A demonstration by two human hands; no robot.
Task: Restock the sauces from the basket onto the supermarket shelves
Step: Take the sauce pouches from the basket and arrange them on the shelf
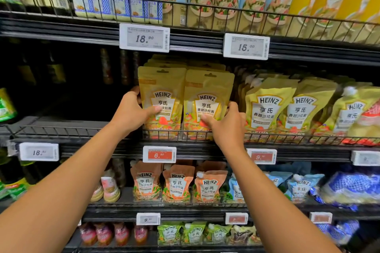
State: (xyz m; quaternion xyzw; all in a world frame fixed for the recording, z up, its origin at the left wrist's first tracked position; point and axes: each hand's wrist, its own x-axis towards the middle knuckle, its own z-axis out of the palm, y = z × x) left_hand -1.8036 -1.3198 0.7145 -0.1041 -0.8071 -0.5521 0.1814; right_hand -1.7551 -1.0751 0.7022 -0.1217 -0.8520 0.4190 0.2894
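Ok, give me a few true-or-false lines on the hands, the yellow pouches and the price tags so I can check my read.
1. The left hand holds the left yellow pouch by its left edge. True.
2. The right hand hangs idle, away from the shelf. False: its fingers and thumb grip the right yellow pouch at its right edge.
3. Both pouches stand upright, side by side, behind the wire rail. True.
4. The red price tag below them reads 15.00. False: it reads 6.90; 15.00 is on the white tag above.
5. The orange pouches sit one shelf above the yellow ones. False: they sit one shelf below.
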